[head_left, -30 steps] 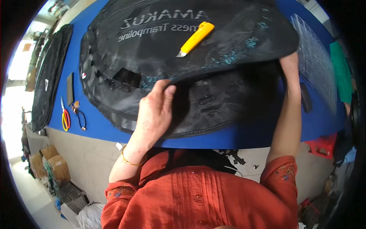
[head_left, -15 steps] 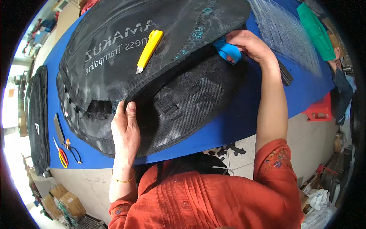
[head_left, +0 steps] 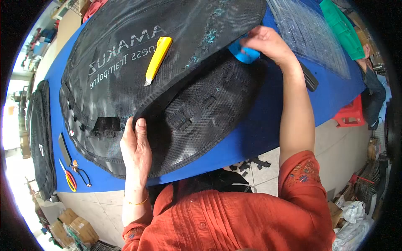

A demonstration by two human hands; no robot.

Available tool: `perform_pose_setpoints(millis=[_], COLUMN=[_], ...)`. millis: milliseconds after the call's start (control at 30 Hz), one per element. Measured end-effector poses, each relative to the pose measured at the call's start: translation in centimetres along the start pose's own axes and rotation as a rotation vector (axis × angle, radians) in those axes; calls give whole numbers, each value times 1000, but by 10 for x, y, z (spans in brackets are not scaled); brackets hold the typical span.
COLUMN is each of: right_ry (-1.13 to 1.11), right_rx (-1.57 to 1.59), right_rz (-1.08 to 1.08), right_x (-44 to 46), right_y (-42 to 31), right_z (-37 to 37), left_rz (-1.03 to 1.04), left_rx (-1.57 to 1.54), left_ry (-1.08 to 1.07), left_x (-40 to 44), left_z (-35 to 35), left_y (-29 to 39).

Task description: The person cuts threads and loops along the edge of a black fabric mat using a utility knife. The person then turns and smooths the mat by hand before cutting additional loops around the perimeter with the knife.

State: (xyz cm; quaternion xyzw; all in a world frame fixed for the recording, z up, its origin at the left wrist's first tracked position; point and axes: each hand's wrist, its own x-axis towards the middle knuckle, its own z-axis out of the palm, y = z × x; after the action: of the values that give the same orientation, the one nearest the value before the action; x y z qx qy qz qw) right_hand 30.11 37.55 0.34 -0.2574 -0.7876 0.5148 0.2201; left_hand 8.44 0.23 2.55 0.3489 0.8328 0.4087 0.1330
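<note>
A large black trampoline mat with white lettering is lifted along its near edge, showing the mesh layer beneath. My left hand pinches that raised edge between thumb and fingers. At the far right end of the fold, my right hand is closed on a shiny blue curved band; its fingers are slightly blurred, and part of the band sits behind the mat's edge. A yellow utility knife with its blade out rests on the upper layer. Teal specks cling to the mat near the fold.
The mat lies on a blue table. Red-and-yellow scissors and a dark bar are at left. Clear plastic sheeting and a green bin stand at right, near another person's hand. Black scraps litter the floor.
My right hand has shifted slightly with the blue band, which now shows less of its loop. The left hand keeps its hold on the edge. The whole view has tilted a little.
</note>
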Motion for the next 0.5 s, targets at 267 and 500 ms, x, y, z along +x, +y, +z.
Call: perform_pose_setpoints(millis=[267,500], right_ry=[859,1085], right_rx=[-690,93], right_rz=[-224,-394], right_x=[0,11], right_y=[2,12], right_z=[1,-23], left_rz=[206,570], left_rx=[142,458], left_ry=[-179,-197], left_x=[-18,-30], left_z=[-1,8], left_y=[9,0])
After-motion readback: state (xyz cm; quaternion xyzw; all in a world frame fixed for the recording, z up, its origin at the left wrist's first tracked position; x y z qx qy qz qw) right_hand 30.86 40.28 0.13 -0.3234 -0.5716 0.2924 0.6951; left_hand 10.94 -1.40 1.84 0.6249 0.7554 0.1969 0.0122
